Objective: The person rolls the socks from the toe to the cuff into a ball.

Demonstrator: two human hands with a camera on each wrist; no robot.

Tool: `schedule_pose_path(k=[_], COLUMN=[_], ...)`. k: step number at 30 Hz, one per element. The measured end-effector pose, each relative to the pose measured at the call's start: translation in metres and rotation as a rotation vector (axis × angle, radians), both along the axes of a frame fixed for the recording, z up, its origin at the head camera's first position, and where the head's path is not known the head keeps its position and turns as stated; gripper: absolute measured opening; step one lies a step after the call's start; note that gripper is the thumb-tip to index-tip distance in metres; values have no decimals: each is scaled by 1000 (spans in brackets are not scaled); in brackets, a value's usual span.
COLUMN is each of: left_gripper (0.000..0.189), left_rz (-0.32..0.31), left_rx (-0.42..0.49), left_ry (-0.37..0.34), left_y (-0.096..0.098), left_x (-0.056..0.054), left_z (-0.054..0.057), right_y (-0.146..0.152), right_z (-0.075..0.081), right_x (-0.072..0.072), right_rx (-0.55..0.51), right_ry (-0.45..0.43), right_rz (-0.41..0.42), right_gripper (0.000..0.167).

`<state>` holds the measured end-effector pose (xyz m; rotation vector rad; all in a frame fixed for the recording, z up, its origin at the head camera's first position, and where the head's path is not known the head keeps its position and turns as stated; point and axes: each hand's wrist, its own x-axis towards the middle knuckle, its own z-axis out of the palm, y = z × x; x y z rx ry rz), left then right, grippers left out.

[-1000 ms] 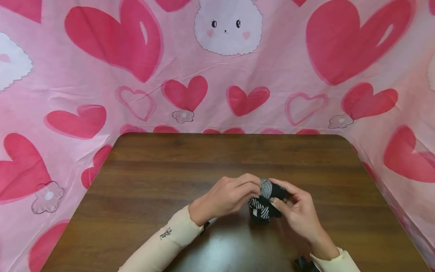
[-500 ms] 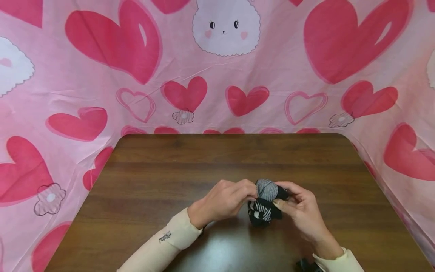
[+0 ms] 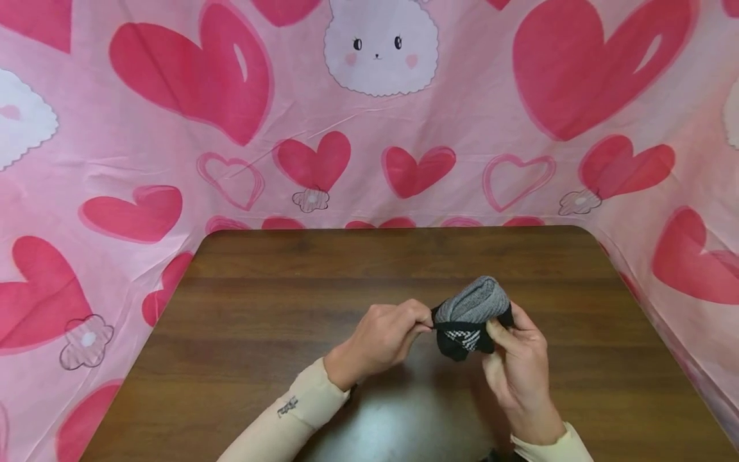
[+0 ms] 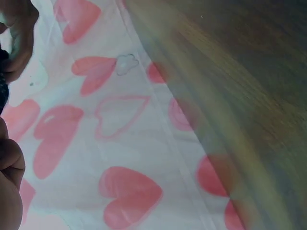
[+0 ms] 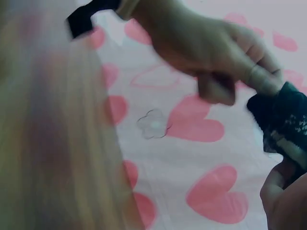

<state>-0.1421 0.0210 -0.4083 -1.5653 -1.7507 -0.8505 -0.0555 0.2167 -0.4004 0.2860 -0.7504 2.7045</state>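
Note:
A bundled pair of socks (image 3: 473, 301), black with a white pattern and a grey folded part on top, is held up above the table between both hands. My left hand (image 3: 388, 337) pinches the black edge of the bundle and stretches it toward the left. On the other side my right hand (image 3: 524, 369) grips the bundle with thumb and fingers. The right wrist view shows the left hand (image 5: 211, 52) at the dark sock cloth (image 5: 292, 120). Only slivers of hands and dark cloth appear at the left edge of the left wrist view.
A brown wooden table (image 3: 277, 282) with rounded far corners lies under the hands. Pink cloth (image 3: 358, 115) printed with hearts surrounds it at the back and both sides. A black strap piece (image 5: 88, 19) sits at the left wrist.
The grey part of the socks has opened out and grown larger above the black edge. The bundle has shifted slightly right and up, and the left hand has pulled its edge taut.

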Motion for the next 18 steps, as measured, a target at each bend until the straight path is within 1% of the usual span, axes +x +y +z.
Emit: schedule_pose_path(k=[2, 4, 6, 9, 13, 15, 16, 18], left_gripper=[11, 11, 13, 14, 14, 15, 15, 17], left_rz=[-5, -17, -28, -35, -26, -10, 2, 36], left_rx=[13, 24, 33, 41, 66, 70, 63, 37], left_ry=[-56, -100, -124, -160, -212, -204, -191, -127], left_y=[2, 5, 9, 13, 19, 22, 23, 26], left_x=[0, 0, 2, 6, 15, 18, 20, 24], left_z=[-3, -6, -9, -15, -25, -29, -30, -30], right_y=[-1, -1, -2, -2, -2, -4, -6, -10], right_z=[3, 6, 9, 12, 15, 16, 17, 17], right_x=[-1, -3, -4, -7, -12, -15, -18, -24], right_rx=[-46, -95, -143, -248, -370, -408, -419, -427], right_ry=[-11, -45, -102, -169, -202, -228, -240, -265], right_rz=[28, 47, 53, 57, 56, 21, -18, -114], right_gripper=[33, 31, 29, 27, 27, 26, 26, 25])
